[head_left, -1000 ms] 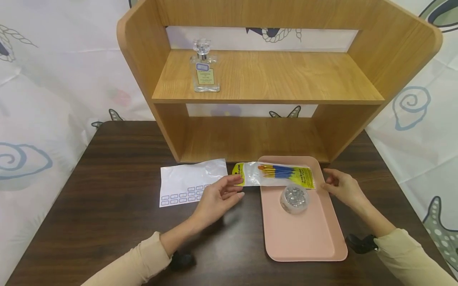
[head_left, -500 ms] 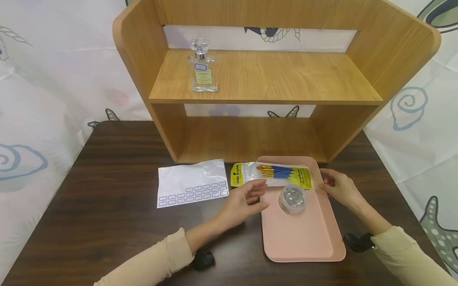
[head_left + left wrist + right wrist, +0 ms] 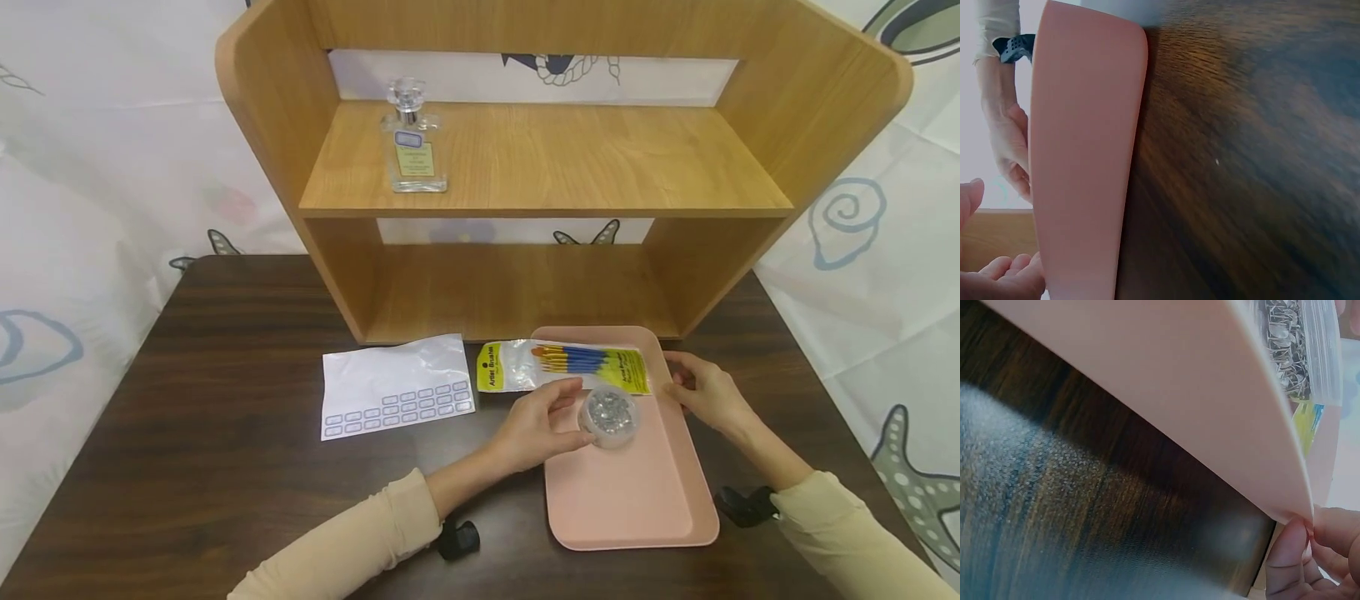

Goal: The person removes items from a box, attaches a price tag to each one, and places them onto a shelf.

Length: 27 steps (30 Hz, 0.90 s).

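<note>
A pink tray (image 3: 622,504) lies on the dark table, bearing a clear round tub (image 3: 611,417) of silver thumbtacks. My left hand (image 3: 532,429) reaches over the tray's left rim, thumb and fingers spread at the tub's left side; whether they touch it I cannot tell. With thumb and finger, my right hand (image 3: 705,392) pinches the tray's right rim, plain in the right wrist view, where the tub (image 3: 1319,356) also shows. Across the tray's far end lies a plastic packet of blue-handled artist brushes (image 3: 573,362), its left end beyond the rim.
A wooden two-tier shelf (image 3: 562,158) stands behind the tray, with a glass perfume bottle (image 3: 416,158) at the left of its upper board. Left of the packet lies a white sheet of blue-framed labels (image 3: 393,383) on the table (image 3: 187,450).
My left hand has moved right, from near the packet's left end to the tub. The right hand stays at the tray's rim. The head view has shifted slightly.
</note>
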Available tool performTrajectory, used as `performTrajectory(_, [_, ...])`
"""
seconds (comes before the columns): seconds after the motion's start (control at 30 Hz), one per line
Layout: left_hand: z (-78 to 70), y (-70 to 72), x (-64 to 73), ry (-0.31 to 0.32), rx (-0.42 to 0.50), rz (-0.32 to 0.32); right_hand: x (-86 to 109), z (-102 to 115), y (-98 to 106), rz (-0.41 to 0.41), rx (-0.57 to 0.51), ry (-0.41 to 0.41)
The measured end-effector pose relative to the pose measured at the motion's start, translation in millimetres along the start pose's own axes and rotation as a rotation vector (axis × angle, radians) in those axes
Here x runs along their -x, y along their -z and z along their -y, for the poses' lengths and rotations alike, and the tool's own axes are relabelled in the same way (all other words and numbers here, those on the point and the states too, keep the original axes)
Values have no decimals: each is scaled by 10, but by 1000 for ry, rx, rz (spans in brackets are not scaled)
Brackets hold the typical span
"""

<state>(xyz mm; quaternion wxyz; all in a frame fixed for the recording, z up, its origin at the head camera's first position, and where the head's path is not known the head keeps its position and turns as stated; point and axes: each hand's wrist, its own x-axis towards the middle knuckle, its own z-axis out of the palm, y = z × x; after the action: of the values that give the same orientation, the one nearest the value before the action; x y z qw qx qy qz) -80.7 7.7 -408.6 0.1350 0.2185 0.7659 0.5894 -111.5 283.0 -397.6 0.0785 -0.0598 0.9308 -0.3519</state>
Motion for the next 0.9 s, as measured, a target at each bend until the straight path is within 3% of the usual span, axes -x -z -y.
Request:
performTrajectory(0.37, [-1, -120, -140, -13, -220, 8, 8, 19, 6, 2, -2, -4])
performTrajectory(0.73, [2, -199, -244, -58, -372, 29, 9, 4, -8, 3, 5, -5])
performTrajectory(0.9, [-14, -237, -260, -30, -420, 41, 9, 3, -6, 4, 13, -12])
